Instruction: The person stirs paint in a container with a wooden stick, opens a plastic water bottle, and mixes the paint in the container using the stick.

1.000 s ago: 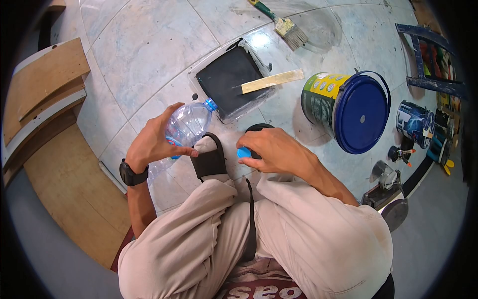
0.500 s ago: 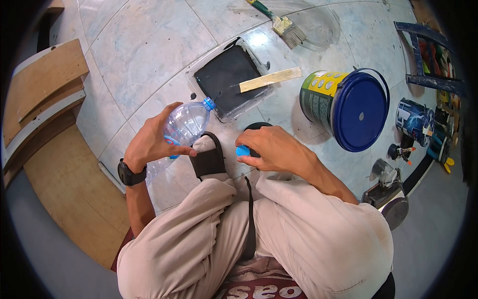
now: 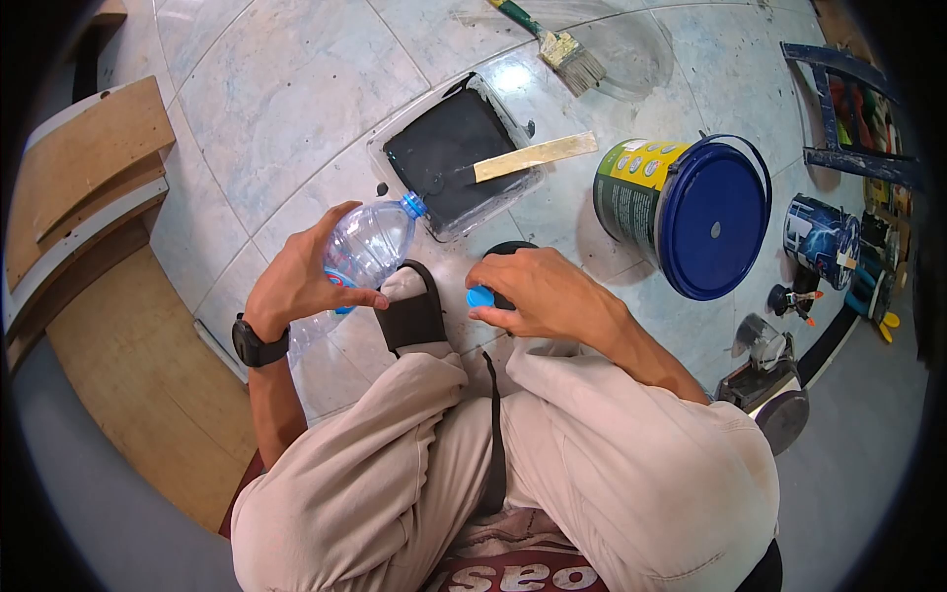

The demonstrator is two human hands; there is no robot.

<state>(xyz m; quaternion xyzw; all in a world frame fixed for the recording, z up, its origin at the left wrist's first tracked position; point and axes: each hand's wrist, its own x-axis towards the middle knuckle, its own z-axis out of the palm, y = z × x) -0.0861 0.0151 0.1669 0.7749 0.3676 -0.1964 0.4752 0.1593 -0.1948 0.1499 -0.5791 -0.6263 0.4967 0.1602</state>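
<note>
I have the left hand curled around the body of a clear plastic bottle, thumb and fingers set wide along its sides, while the right hand pinches a blue cap between thumb and fingertips. My landmark is the tray of dark paint: the bottle lies tilted off its near-left side, neck aimed at the rim, though I can't tell from up here whether the two touch. The cap is on the near side of the tray, well apart from the bottle's mouth. I judge the bottle light and thin-walled, likely to dent if I squeeze, and slick should it get wet; how much is in it I can't make out. I'd take it around the body, below the shoulder, with an even, gentle hold. The cap should be stiff, small and almost weightless, best taken by its edge. Counting up, I get one bottle, one cap and one tray; one wooden strip reaching over the tray's right side; one paintbrush beyond the tray to the right; one lidded bucket right of the tray; and one dark blue can farther out on that same side.
</note>
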